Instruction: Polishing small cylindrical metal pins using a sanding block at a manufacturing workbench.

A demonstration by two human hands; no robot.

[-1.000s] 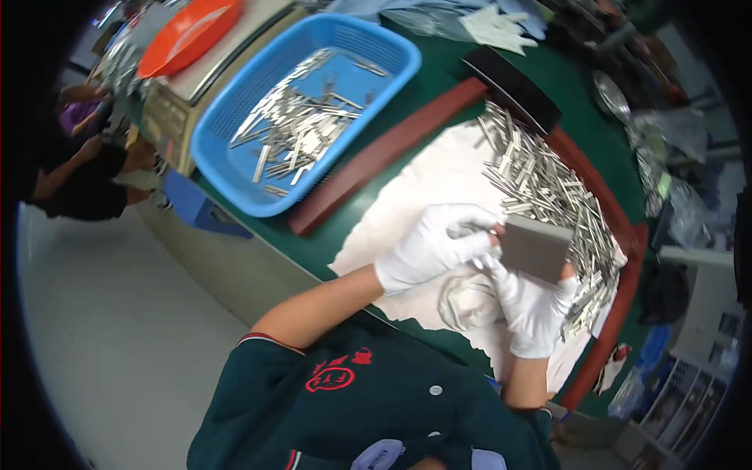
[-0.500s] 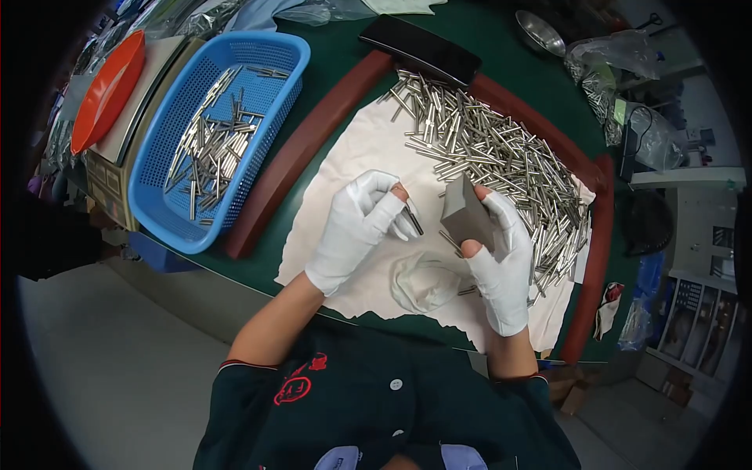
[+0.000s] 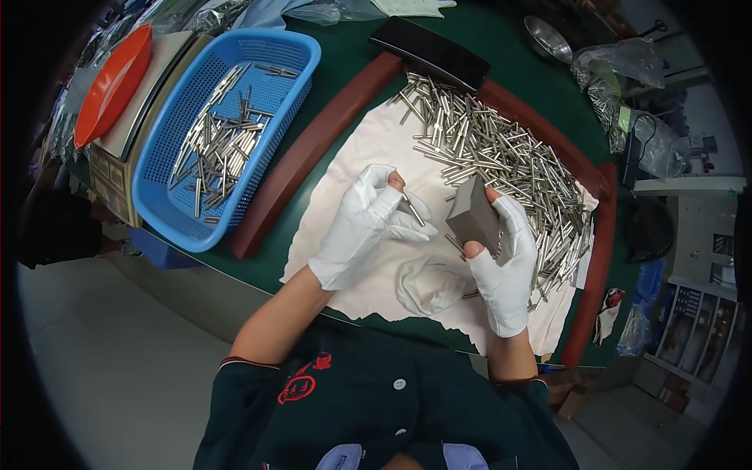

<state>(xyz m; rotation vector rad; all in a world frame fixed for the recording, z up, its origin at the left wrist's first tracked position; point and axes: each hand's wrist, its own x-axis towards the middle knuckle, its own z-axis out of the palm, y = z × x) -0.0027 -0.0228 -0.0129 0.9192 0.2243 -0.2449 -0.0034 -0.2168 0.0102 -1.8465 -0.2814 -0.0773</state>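
Note:
In a white glove with bare fingertips, my left hand [image 3: 366, 215] pinches a slim metal pin [image 3: 412, 210] between thumb and forefinger; its other fingers reach out behind the pin. My right hand [image 3: 503, 258], gloved the same way, grips a grey rectangular block [image 3: 475, 213] by its sides. The block is held up beside a big heap of shiny metal pins [image 3: 501, 145] on a pale cloth [image 3: 345, 188]. Below and between my hands lies a crumpled white cloth [image 3: 429, 286]. A few loose pins show near the block's lower left corner.
Dark red padded bars [image 3: 317, 145] border the cloth on the green table. On the left stands a blue basket [image 3: 227, 133] with more pins, beside an orange-red dish [image 3: 113, 86]. A black phone [image 3: 431, 53] rests on the far bar; a metal bowl [image 3: 548, 39] sits at far right.
My left hand has tilted slightly, its free fingers spreading further right, and the pin now catches the light. The block has turned a little in my right hand. The whole view has shifted slightly.

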